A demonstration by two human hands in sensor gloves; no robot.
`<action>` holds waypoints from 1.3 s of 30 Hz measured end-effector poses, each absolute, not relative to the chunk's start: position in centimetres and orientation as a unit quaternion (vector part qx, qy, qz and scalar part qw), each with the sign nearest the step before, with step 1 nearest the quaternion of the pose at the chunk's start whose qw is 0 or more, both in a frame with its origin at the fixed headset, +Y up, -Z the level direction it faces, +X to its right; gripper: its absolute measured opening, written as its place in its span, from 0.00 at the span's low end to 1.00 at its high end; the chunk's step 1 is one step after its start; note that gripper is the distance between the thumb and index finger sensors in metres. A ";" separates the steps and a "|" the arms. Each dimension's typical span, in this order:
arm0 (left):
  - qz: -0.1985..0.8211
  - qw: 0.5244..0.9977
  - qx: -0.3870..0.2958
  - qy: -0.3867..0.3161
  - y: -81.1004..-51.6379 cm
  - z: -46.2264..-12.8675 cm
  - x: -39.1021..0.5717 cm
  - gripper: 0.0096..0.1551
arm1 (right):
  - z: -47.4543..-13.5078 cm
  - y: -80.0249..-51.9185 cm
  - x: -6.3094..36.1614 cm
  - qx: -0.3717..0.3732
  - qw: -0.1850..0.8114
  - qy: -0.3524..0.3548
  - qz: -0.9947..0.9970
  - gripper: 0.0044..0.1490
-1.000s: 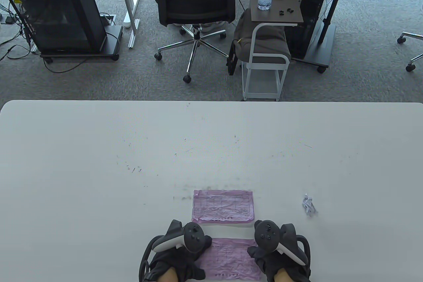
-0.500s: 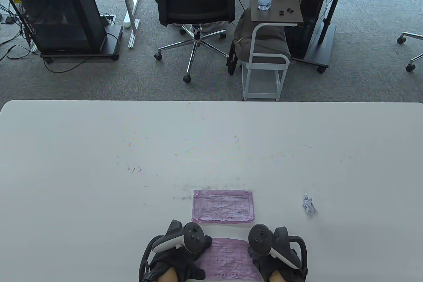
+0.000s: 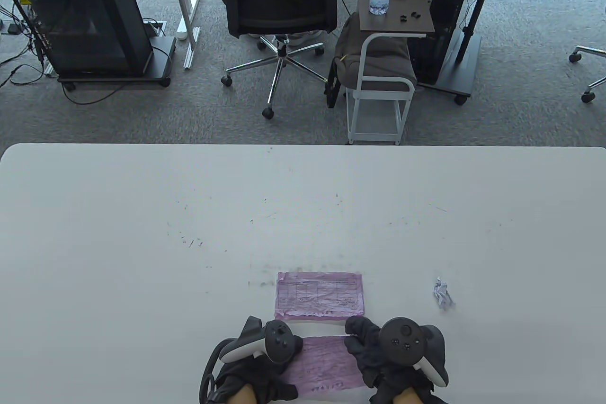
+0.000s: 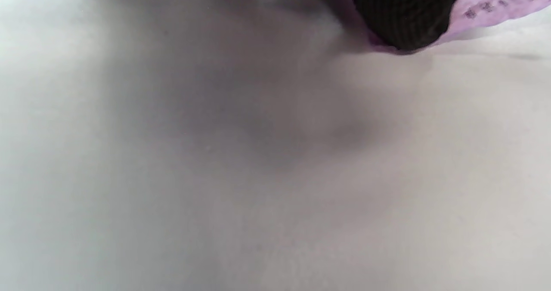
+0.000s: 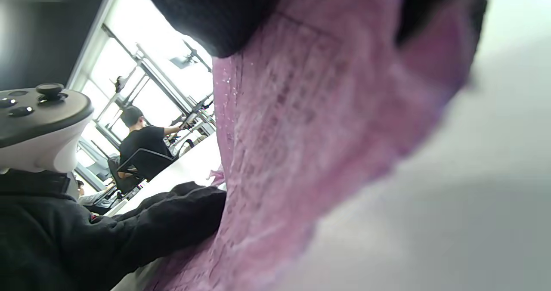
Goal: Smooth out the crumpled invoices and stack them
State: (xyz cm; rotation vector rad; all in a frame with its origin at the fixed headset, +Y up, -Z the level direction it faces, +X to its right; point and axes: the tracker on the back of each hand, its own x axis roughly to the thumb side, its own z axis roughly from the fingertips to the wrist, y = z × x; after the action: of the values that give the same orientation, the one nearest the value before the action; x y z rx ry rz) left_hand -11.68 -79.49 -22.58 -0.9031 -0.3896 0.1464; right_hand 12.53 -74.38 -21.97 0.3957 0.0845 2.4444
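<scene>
We see the table [image 3: 142,233], flat pink invoice [image 3: 319,295] lying near its front edge, second invoice [image 3: 324,366] just below between both hands; left hand [image 3: 258,366] presses its left edge, right hand [image 3: 393,356] lies on its right side, fingers spread; crumpled ball [image 3: 442,294] sits well right
</scene>
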 end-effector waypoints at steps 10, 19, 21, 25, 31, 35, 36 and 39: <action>0.115 0.876 -0.426 -0.195 -79.1 -22.7 -12.3 0.56 | -20.2 -70.9 10.4 0.232 0.187 -0.110 0.948 0.26; 0.454 0.825 -0.275 -0.193 -77.4 -23.6 -15.9 0.61 | -18.8 -67.8 10.6 0.244 0.261 -0.189 0.915 0.25; 0.581 0.749 -0.262 -0.183 -77.6 -23.5 -16.3 0.63 | -18.9 -67.4 11.8 0.206 0.373 -0.196 0.883 0.25; 0.713 0.603 -0.298 -0.197 -78.5 -23.4 -15.7 0.67 | -19.5 -68.4 14.3 0.115 0.515 -0.172 0.832 0.25; 0.720 0.577 -0.325 -0.209 -78.4 -23.2 -14.5 0.62 | -20.3 -70.0 15.7 0.046 0.517 -0.145 0.842 0.25; 0.715 0.618 -0.268 -0.188 -77.8 -23.4 -15.4 0.54 | -20.5 -70.6 15.9 0.024 0.504 -0.124 0.855 0.26; 0.714 0.627 -0.250 -0.186 -77.6 -23.5 -15.6 0.53 | -20.5 -70.7 15.9 0.024 0.504 -0.123 0.855 0.26; 0.710 0.650 -0.202 -0.180 -77.0 -23.6 -16.2 0.46 | -20.6 -71.0 15.9 0.023 0.499 -0.112 0.859 0.26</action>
State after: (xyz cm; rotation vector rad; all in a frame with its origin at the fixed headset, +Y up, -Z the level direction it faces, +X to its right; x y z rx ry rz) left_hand -16.17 -77.01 -23.62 -0.4597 -0.4085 1.6126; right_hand 15.85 -70.96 -20.62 0.0549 -0.2703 2.0783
